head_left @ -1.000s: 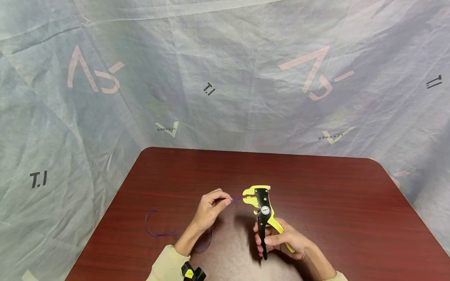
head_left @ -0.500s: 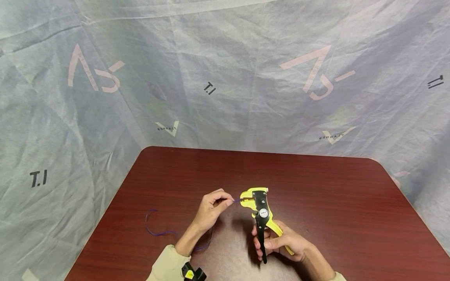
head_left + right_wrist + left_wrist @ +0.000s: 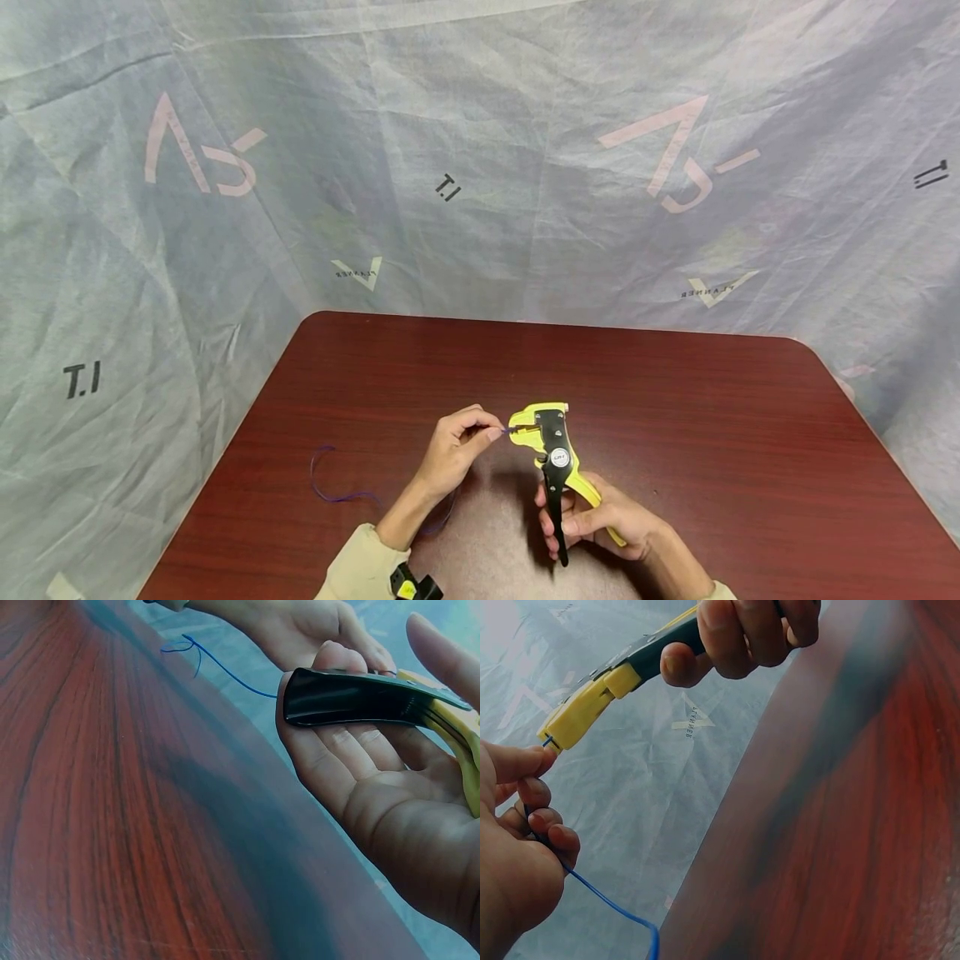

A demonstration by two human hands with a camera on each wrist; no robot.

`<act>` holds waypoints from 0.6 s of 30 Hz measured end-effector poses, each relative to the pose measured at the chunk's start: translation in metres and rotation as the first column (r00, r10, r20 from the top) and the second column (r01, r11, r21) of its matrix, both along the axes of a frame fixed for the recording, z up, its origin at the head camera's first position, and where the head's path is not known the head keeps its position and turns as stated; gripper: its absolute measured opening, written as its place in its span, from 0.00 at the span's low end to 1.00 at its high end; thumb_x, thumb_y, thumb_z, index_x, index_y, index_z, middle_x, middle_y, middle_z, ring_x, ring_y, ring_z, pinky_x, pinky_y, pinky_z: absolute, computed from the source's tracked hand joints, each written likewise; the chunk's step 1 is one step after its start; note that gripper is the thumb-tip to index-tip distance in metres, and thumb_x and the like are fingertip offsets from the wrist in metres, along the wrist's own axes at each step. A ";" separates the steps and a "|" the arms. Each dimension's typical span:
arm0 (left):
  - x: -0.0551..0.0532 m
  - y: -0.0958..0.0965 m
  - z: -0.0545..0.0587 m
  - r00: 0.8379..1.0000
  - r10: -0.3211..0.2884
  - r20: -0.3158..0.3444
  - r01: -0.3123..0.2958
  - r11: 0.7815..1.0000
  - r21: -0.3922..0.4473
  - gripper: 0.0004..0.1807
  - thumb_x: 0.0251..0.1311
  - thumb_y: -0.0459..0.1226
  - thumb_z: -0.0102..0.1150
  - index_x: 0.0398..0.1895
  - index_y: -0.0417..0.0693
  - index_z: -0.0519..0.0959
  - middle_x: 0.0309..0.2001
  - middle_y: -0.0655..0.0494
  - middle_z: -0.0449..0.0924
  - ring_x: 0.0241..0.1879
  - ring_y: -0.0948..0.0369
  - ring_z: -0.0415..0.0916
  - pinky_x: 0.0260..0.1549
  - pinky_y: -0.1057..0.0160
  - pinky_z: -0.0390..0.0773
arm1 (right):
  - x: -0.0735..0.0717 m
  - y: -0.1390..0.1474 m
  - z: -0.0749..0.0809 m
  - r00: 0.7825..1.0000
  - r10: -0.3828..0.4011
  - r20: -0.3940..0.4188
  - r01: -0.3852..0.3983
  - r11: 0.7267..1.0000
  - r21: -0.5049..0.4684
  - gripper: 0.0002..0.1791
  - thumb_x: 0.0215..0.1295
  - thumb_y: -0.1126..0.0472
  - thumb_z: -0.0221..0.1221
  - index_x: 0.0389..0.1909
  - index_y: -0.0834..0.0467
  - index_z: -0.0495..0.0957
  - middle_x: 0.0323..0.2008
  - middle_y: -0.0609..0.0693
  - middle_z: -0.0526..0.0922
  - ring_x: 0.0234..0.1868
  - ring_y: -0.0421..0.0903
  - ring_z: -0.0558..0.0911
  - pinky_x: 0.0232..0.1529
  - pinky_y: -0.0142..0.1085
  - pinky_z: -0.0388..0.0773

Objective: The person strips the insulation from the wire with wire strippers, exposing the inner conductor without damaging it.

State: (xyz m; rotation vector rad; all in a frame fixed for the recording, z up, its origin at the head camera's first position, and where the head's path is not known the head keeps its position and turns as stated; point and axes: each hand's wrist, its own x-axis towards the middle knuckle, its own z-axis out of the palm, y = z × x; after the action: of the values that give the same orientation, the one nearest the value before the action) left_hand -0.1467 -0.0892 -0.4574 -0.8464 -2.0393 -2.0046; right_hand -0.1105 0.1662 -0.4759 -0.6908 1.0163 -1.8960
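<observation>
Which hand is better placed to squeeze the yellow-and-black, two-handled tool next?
Right, most likely: the right hand grips the tool by its handles, while the left hand pinches the thin blue wire near the tool's yellow head.

Grey printed fabric sheet (image 3: 480,100) behind and both sides of dark-red wood-grain table (image 3: 675,392). Yellow-and-black plier-shaped wire stripper (image 3: 558,458) above table, handles in bare right hand (image 3: 630,518). Bare left hand (image 3: 450,450) left of stripper head. Thin blue-purple wire (image 3: 615,906) between them; loose end on table, left of left forearm.
</observation>
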 end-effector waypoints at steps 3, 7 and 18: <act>0.000 0.001 0.000 1.000 -0.006 -0.003 0.006 1.000 0.006 0.04 0.64 0.23 0.56 0.35 0.27 0.80 0.29 0.33 0.75 0.31 0.74 0.68 0.28 0.74 0.70 | 0.000 0.000 0.000 1.000 -0.001 0.001 0.001 1.000 0.002 0.18 0.67 0.76 0.48 0.56 0.62 0.70 0.42 0.47 0.85 0.42 0.44 0.84 0.48 0.42 0.83; 0.001 0.002 -0.001 1.000 -0.005 0.007 0.005 1.000 0.009 0.04 0.64 0.23 0.56 0.35 0.28 0.80 0.28 0.33 0.75 0.30 0.74 0.68 0.27 0.74 0.70 | 0.000 0.000 -0.001 1.000 -0.002 -0.001 0.002 1.000 0.008 0.18 0.66 0.76 0.48 0.56 0.63 0.70 0.42 0.47 0.85 0.41 0.44 0.84 0.48 0.42 0.83; 0.001 0.004 -0.001 1.000 -0.011 0.000 0.011 1.000 0.010 0.04 0.64 0.23 0.55 0.33 0.29 0.79 0.26 0.38 0.74 0.30 0.74 0.67 0.27 0.73 0.70 | 0.001 -0.001 -0.002 1.000 -0.012 -0.006 0.012 1.000 0.028 0.17 0.66 0.73 0.52 0.55 0.62 0.71 0.40 0.47 0.85 0.40 0.44 0.85 0.47 0.43 0.83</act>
State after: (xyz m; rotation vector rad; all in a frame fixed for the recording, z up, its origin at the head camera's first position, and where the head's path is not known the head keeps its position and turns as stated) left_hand -0.1455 -0.0852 -0.4586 -0.8569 -2.0277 -2.0185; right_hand -0.1098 0.1655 -0.4780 -0.6757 1.0514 -1.8874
